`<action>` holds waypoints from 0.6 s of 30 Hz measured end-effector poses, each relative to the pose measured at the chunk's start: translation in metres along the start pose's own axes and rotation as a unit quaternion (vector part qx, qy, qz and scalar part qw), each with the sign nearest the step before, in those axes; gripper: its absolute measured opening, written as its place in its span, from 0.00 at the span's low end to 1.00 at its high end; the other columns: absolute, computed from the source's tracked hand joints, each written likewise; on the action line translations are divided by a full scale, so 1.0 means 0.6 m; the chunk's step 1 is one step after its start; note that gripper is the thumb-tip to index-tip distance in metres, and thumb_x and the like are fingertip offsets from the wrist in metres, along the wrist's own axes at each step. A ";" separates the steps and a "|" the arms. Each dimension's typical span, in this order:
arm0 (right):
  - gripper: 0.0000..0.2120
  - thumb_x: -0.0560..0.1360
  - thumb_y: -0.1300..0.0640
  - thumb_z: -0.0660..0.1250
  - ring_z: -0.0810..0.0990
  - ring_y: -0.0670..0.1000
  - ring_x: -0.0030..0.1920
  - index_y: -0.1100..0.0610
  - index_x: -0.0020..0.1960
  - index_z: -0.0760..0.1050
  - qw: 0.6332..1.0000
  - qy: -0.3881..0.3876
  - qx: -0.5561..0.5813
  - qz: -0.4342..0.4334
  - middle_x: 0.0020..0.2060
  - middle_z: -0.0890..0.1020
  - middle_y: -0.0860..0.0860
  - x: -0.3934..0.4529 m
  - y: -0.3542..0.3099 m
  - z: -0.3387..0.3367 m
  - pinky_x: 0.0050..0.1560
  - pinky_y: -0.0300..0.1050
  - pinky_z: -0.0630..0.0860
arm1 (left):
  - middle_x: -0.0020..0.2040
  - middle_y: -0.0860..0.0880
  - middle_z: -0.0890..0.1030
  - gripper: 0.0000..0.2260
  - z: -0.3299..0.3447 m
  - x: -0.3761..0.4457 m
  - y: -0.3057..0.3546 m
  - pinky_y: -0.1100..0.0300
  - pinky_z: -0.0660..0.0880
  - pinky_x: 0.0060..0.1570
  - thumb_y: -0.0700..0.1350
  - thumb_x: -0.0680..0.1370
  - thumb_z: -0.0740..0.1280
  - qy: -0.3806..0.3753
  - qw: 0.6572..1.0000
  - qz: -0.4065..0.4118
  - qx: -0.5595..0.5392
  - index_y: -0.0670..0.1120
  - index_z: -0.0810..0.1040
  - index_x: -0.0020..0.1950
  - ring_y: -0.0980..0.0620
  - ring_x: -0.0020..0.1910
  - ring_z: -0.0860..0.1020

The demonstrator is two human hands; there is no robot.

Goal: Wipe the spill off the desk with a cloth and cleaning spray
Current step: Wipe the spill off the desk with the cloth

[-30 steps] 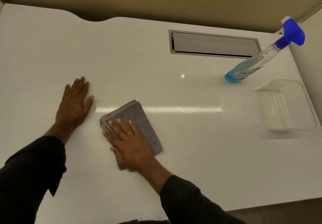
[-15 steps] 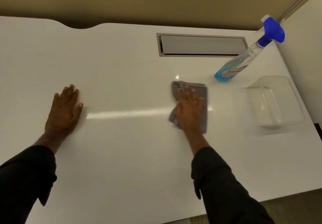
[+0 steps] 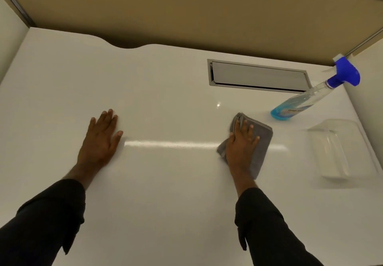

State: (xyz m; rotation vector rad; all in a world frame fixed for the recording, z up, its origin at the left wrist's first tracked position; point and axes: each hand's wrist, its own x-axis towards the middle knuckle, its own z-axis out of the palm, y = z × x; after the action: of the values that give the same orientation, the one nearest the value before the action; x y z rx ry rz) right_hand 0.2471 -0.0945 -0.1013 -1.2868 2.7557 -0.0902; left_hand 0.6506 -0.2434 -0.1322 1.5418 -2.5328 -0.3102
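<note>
1. Dim, warm, even light from overhead.
2. Long bright glare streak across the glossy desk (image 3: pixel 165 183), plus one small specular dot farther back.
3. Soft, faint shadows only.
4. Strong wide-angle bending at the edges; slightly soft throughout.

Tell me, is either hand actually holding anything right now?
The right hand presses flat on the folded grey cloth, covering its left part. The left hand lies flat on the desk, holding nothing.

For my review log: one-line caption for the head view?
Right hand presses a folded grey cloth on the white desk; left hand flat; spray bottle nearby.
</note>
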 end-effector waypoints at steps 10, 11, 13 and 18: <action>0.37 0.79 0.58 0.63 0.46 0.57 0.82 0.52 0.83 0.49 0.942 -0.059 0.057 -0.326 0.83 0.52 0.52 -0.106 -0.215 0.023 0.78 0.67 0.48 | 0.79 0.45 0.57 0.28 -0.004 -0.001 0.004 0.49 0.46 0.77 0.57 0.82 0.45 0.016 1.000 0.006 -0.016 0.42 0.58 0.77 0.48 0.79 0.53; 0.35 0.79 0.58 0.60 0.46 0.57 0.82 0.51 0.83 0.50 0.933 -0.067 0.055 -0.349 0.83 0.53 0.51 -0.123 -0.222 0.026 0.79 0.67 0.48 | 0.79 0.45 0.57 0.28 -0.005 -0.001 0.005 0.49 0.46 0.77 0.57 0.82 0.45 0.017 1.000 0.006 -0.017 0.42 0.58 0.77 0.48 0.78 0.53; 0.34 0.80 0.56 0.58 0.45 0.55 0.82 0.50 0.83 0.49 0.917 -0.089 0.043 -0.387 0.83 0.51 0.50 -0.152 -0.225 0.032 0.79 0.65 0.45 | 0.79 0.45 0.57 0.28 -0.006 -0.001 0.006 0.50 0.46 0.77 0.57 0.82 0.45 0.020 1.000 0.005 -0.016 0.42 0.58 0.77 0.48 0.78 0.53; 0.39 0.76 0.57 0.64 0.43 0.51 0.82 0.50 0.83 0.51 0.885 -0.106 0.056 -0.449 0.83 0.50 0.48 -0.202 -0.161 0.040 0.81 0.59 0.42 | 0.79 0.45 0.57 0.28 -0.006 -0.002 0.004 0.49 0.46 0.77 0.57 0.82 0.44 0.019 1.000 0.008 -0.018 0.43 0.58 0.77 0.50 0.79 0.52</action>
State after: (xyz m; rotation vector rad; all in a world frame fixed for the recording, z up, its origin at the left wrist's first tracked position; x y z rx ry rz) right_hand 0.4007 -0.0640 -0.1082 -2.2425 1.7365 -0.1564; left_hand 0.6497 -0.2417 -0.1280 1.5000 -2.4956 -0.3191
